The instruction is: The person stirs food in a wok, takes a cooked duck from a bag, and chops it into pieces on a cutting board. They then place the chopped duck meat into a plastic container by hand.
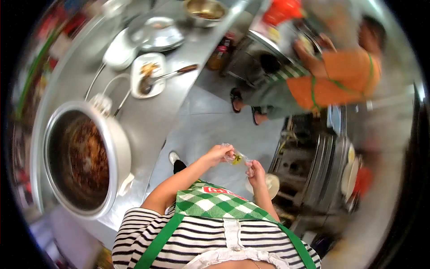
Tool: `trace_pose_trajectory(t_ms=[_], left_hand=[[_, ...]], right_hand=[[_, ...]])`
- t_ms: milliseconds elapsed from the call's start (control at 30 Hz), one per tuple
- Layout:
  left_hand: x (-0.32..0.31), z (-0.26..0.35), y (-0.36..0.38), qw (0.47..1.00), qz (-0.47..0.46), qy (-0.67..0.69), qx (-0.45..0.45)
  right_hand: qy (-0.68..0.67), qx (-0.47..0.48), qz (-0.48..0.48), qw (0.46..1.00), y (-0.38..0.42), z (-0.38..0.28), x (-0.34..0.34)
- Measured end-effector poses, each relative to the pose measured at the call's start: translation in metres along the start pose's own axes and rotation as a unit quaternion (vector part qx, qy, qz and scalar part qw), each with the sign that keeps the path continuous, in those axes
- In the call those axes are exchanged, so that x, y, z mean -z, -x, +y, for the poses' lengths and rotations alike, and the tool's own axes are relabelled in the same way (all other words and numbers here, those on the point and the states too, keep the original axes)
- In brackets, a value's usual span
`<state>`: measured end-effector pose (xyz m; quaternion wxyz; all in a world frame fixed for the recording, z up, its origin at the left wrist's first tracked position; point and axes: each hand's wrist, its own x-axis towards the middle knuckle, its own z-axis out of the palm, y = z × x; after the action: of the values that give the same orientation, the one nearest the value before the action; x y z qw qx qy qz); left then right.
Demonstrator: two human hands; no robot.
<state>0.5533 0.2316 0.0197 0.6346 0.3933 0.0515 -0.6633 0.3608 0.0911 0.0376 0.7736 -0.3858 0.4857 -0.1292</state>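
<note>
In front of my apron, a small clear plastic bag [237,158] with something yellow-green inside is stretched between my two hands. My left hand [219,154] is closed on one end of it. The other end is pinched in the fingers of my right hand [255,172]. What the green contents are is too small to tell. Below the bag is the grey floor, and a pale round container [271,186] shows partly behind my right forearm.
On the steel counter [145,119] at left stand a large pot [121,148] of dark food, a white dish [154,92] with a ladle [179,71], a lidded pan [161,36] and a metal bowl [191,11]. A co-worker [345,78] stands at upper right; a stove [293,166] is at right.
</note>
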Motion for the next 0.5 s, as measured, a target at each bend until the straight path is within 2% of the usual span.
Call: trace_pose_trajectory(t_ms=[67, 100, 167, 200, 267, 300, 367, 467, 500], left_hand=[[-0.031, -0.044, -0.037, 0.995, -0.078, 0.010, 0.069], [-0.046, -0.062, -0.053, 0.984, -0.144, 0.020, 0.102], [-0.080, -0.105, -0.083, 0.945, -0.258, 0.042, 0.195], [-0.093, -0.127, -0.099, 0.930, -0.278, 0.006, 0.242], [-0.146, -0.184, -0.130, 0.887, -0.312, -0.051, 0.338], [-0.182, -0.210, -0.118, 0.879, -0.295, -0.197, 0.320], [-0.232, -0.231, -0.074, 0.823, -0.270, -0.446, 0.224], [-0.214, -0.269, -0.086, 0.660, -0.380, -0.582, 0.284], [-0.315, -0.354, -0.075, 0.652, -0.349, -0.621, 0.260]], right_hand=[[-0.040, 0.061, 0.032, 0.997, 0.020, 0.029, 0.064], [-0.031, 0.085, 0.085, 0.992, 0.036, 0.038, 0.083], [-0.048, 0.097, 0.160, 0.981, 0.060, 0.055, 0.130], [-0.061, 0.096, 0.208, 0.971, 0.078, 0.069, 0.156], [-0.244, 0.117, 0.207, 0.940, 0.120, 0.092, 0.224], [-0.323, 0.143, 0.193, 0.915, 0.139, 0.104, 0.252], [-0.396, 0.206, 0.232, 0.864, 0.184, 0.121, 0.281], [-0.470, 0.280, 0.278, 0.789, 0.216, 0.153, 0.252], [-0.499, 0.290, 0.272, 0.771, 0.269, 0.138, 0.361]])
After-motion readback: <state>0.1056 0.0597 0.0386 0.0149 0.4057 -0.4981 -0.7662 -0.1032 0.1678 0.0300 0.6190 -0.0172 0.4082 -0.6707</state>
